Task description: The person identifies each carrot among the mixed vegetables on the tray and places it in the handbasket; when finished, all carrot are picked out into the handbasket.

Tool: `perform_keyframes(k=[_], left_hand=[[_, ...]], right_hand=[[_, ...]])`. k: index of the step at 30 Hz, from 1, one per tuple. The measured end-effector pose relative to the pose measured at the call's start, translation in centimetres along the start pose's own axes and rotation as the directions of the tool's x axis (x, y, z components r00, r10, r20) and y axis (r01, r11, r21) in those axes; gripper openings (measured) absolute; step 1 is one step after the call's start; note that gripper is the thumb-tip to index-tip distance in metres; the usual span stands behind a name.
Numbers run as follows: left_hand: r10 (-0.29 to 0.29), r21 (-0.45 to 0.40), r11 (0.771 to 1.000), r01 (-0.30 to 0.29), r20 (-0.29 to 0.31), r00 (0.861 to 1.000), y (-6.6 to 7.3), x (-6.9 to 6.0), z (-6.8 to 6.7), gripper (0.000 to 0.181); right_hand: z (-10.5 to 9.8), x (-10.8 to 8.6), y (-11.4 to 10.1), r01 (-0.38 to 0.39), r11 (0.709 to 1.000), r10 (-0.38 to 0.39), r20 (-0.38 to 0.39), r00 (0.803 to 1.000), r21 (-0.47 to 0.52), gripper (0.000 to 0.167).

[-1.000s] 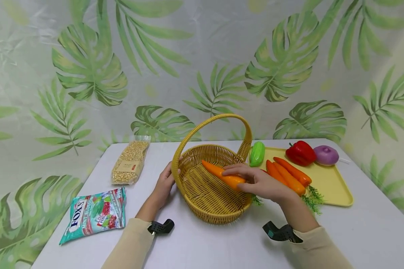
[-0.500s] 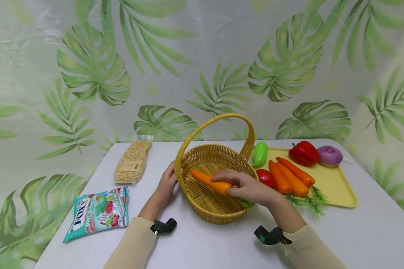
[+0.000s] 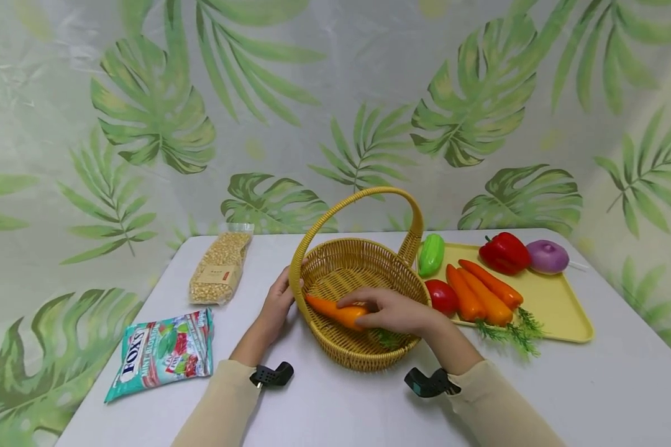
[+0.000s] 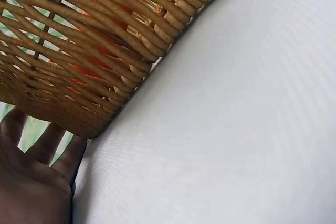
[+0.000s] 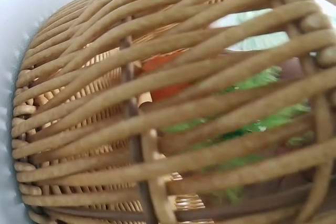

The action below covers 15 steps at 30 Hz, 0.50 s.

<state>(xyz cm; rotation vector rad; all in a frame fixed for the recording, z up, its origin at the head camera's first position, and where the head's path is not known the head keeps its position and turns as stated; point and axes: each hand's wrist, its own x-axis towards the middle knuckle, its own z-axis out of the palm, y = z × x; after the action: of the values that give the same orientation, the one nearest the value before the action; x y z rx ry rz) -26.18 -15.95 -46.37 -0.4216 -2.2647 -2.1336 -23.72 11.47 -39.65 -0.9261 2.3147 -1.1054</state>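
A wicker basket point(image 3: 353, 360) with a tall arched handle stands at the table's middle. My left hand point(image 3: 273, 310) holds its left side, near the handle's base; in the left wrist view, the fingers point(image 4: 47, 142) lie against the outer wall. My right hand point(image 3: 394, 312) reaches over the near right rim and grips an orange carrot point(image 3: 335, 312), low inside the basket. Its tip points left and its green leaves point(image 3: 390, 338) lie under the hand. Through the weave in the right wrist view, orange and green patches of the carrot point(image 5: 165, 74) show; the hand is mostly hidden there.
On the right, a yellow tray point(image 3: 559, 316) bears several carrots point(image 3: 483, 298), a red pepper point(image 3: 504, 253), a purple onion point(image 3: 547, 256), a green vegetable point(image 3: 431, 255) and a round red vegetable point(image 3: 442, 297). A corn kernel bag point(image 3: 219, 267) and a teal candy bag point(image 3: 164, 349) lie left.
My right hand has moved left and down with the carrot, from above the basket's right part to low inside it. The left hand stays at the basket's side.
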Motion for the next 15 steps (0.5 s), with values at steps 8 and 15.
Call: perform_keyframes(k=[8, 15], left_hand=[[-0.004, 0.004, 1.0, 0.004, 0.003, 1.0, 0.08, 0.04, -0.04, 0.043], [-0.003, 0.0, 1.0, 0.003, 0.007, 1.0, 0.05, -0.02, 0.06, 0.043]], right_hand=[[0.6, 0.48, -0.25, -0.017, 0.996, 0.018, 0.005, 1.0, -0.088, 0.04], [0.71, 0.32, -0.25, -0.002, 0.995, 0.002, 0.005, 1.0, -0.101, 0.039]])
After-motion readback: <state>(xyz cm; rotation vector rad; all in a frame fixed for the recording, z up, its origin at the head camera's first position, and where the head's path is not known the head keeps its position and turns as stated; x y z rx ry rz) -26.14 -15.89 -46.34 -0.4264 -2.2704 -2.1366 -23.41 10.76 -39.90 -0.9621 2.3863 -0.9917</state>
